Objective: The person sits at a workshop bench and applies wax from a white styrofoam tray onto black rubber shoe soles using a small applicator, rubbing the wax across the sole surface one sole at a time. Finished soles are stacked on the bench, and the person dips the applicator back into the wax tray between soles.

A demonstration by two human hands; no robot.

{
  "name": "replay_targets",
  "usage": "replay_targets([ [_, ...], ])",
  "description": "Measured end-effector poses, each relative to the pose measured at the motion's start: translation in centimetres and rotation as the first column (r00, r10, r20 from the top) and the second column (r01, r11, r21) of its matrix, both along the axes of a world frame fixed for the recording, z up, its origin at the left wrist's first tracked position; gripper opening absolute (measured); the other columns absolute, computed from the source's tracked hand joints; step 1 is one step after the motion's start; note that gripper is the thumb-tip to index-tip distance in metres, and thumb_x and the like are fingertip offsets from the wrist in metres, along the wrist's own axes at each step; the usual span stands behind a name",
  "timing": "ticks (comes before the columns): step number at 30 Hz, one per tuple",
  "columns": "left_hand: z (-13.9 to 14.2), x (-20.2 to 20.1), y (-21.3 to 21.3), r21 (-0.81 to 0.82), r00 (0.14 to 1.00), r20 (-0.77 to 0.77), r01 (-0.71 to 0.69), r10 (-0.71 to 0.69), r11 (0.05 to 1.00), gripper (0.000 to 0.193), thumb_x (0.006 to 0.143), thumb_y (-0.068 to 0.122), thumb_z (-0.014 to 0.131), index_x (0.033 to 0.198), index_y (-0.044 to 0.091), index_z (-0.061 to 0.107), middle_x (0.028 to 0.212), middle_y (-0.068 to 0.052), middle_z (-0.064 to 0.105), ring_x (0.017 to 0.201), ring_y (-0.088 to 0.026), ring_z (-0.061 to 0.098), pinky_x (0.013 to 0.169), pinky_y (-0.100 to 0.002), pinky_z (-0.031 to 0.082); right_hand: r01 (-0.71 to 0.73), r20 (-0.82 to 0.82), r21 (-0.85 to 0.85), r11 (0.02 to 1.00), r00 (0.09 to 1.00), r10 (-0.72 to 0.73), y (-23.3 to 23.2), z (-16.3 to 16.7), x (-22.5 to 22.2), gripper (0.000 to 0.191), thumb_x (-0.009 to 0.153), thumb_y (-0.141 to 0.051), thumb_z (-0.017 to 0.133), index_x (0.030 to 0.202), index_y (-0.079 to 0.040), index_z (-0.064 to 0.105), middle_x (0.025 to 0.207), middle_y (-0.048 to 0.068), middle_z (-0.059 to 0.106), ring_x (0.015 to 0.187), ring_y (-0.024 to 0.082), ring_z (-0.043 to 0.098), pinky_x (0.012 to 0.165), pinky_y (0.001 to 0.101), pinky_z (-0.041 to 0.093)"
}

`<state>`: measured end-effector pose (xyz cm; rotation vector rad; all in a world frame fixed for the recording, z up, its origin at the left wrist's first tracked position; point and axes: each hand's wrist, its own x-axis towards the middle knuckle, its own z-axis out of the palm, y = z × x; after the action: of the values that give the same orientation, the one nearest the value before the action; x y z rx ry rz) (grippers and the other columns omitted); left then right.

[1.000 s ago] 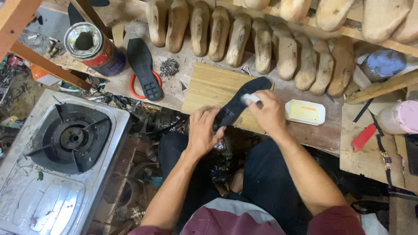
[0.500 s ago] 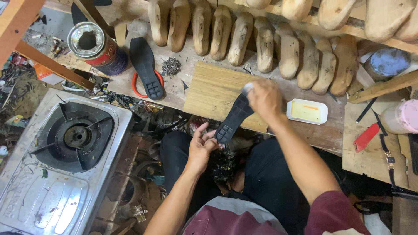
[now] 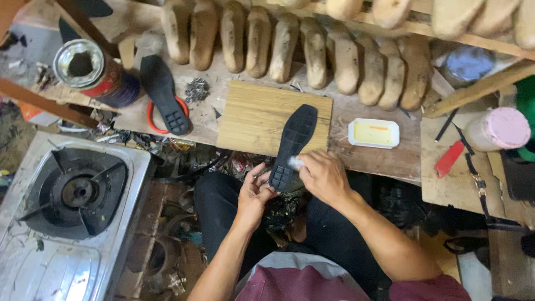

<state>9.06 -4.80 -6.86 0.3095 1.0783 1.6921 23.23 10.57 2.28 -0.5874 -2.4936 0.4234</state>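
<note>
My left hand (image 3: 255, 194) grips the heel end of a black rubber shoe sole (image 3: 294, 140) that leans forward onto a bamboo board (image 3: 253, 114). My right hand (image 3: 323, 176) pinches a small white wad (image 3: 295, 163) against the sole near its heel. A white tray of yellow paste (image 3: 374, 133) lies just right of the sole. A second black sole (image 3: 161, 92) rests on an orange ring farther left on the bench.
A row of wooden shoe lasts (image 3: 312, 50) lines the back of the bench (image 3: 368, 161). An open tin can (image 3: 89, 71) stands at the left, a gas stove (image 3: 72, 195) below it. A pink-lidded jar (image 3: 499, 128) and red-handled tool (image 3: 448, 159) lie right.
My right hand has slid with the white wad from the toe end of the sole down to its heel end. My left hand has shifted down to the heel.
</note>
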Motion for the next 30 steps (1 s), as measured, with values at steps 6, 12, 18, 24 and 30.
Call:
replay_targets([
  [6, 1.6, 2.0, -0.1, 0.046, 0.999, 0.005, 0.039, -0.04, 0.998, 0.076, 0.082, -0.016, 0.055, 0.152, 0.006, 0.035, 0.137, -0.012, 0.055, 0.102, -0.018, 0.063, 0.091, -0.038, 0.059, 0.189, -0.133, -0.759, 0.623, 0.892, -0.432, -1.3, -1.1, 5.9, 0.047, 0.092, -0.014, 0.071, 0.135, -0.002, 0.058, 0.1, 0.009, 0.074, 0.077, 0.015, 0.066, 0.069, 0.0284, 0.053],
  [12, 3.9, 7.3, -0.3, 0.209, 0.992, -0.079, 0.111, -0.096, 0.972, 0.078, 0.081, -0.02, 0.053, 0.153, 0.005, 0.034, 0.138, -0.011, 0.05, 0.122, -0.021, 0.06, 0.099, -0.033, 0.053, -0.125, -0.385, -0.91, 0.394, 0.604, -0.697, -6.3, -4.3, 10.6, 0.045, 0.102, -0.011, 0.065, 0.142, 0.008, 0.055, 0.121, 0.014, 0.069, 0.093, 0.019, 0.068, 0.086, 0.0338, 0.058],
  [18, 5.9, 12.1, -1.4, 0.235, 0.936, -0.135, 0.349, -0.325, 0.907, 0.076, 0.089, -0.02, 0.054, 0.155, 0.009, 0.029, 0.137, -0.011, 0.052, 0.119, -0.018, 0.059, 0.089, -0.028, 0.051, -0.168, -0.478, -0.862, 0.479, 0.582, -0.657, -11.0, -1.7, 13.6, 0.092, 0.087, 0.009, 0.058, 0.163, -0.009, 0.009, 0.156, 0.014, 0.038, 0.116, 0.021, 0.065, 0.095, 0.0316, 0.054],
  [24, 7.6, 12.7, 0.0, 0.074, 0.689, -0.522, 0.624, -0.503, 0.778, 0.07, 0.085, -0.008, 0.07, 0.147, 0.009, 0.043, 0.126, -0.012, 0.059, 0.114, -0.021, 0.064, 0.096, -0.032, 0.056, 0.028, -0.401, -0.883, 0.468, 0.474, -0.784, -13.3, -0.2, 18.6, 0.095, 0.082, 0.018, 0.052, 0.165, -0.01, 0.018, 0.162, 0.013, 0.036, 0.113, 0.018, 0.062, 0.092, 0.0282, 0.051],
  [30, 7.2, 2.7, 7.2, -0.087, 0.645, -0.693, 0.37, -0.323, 0.925, 0.06, 0.087, 0.012, 0.066, 0.144, 0.01, 0.048, 0.142, -0.006, 0.052, 0.109, -0.024, 0.063, 0.095, -0.035, 0.055, 0.156, -0.317, -0.922, 0.354, 0.221, -0.922, -18.4, -5.7, 27.5, 0.089, 0.079, 0.02, 0.05, 0.162, -0.01, 0.032, 0.158, 0.008, 0.044, 0.115, 0.014, 0.059, 0.094, 0.0269, 0.05],
])
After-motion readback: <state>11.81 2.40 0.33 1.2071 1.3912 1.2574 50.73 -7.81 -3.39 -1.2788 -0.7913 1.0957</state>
